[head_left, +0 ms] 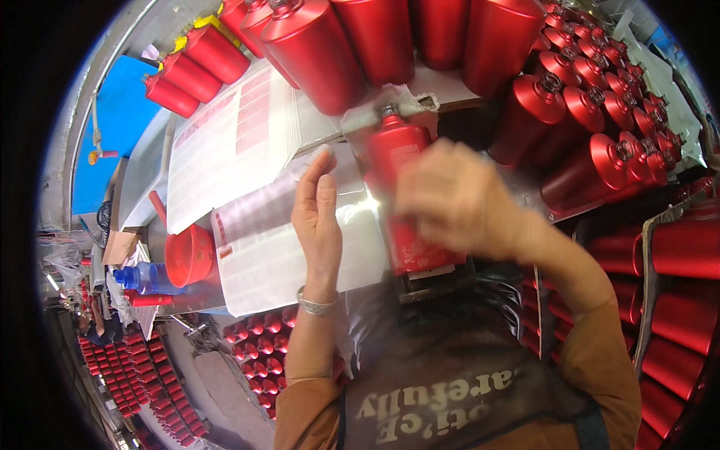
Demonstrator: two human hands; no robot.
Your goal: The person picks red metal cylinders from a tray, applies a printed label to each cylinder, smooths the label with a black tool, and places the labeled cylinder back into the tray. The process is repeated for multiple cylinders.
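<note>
A red bottle (425, 253) with a clear threaded neck lies on a dark stand in front of me, its neck resting on a white cloth pad (420, 105). My right hand (457, 199) is over the middle of this bottle, its fingers curled and smeared by motion. Whether it holds anything is hidden. To the left of the bottle, my left hand (320, 206) is raised with fingers stretched up and thumb alongside, above a translucent white sheet (262, 255). A stack of printed sheets (225, 150) with pale red patches lies beyond it.
Tall red bottles (315, 56) stand along the far edge, with many more (619, 161) at the right. Dividers separate red bottles (686, 300) in a box at lower right. A red dipper (189, 255) and a blue bottle (150, 277) sit left. Bottle rows (259, 349) fill the lower left.
</note>
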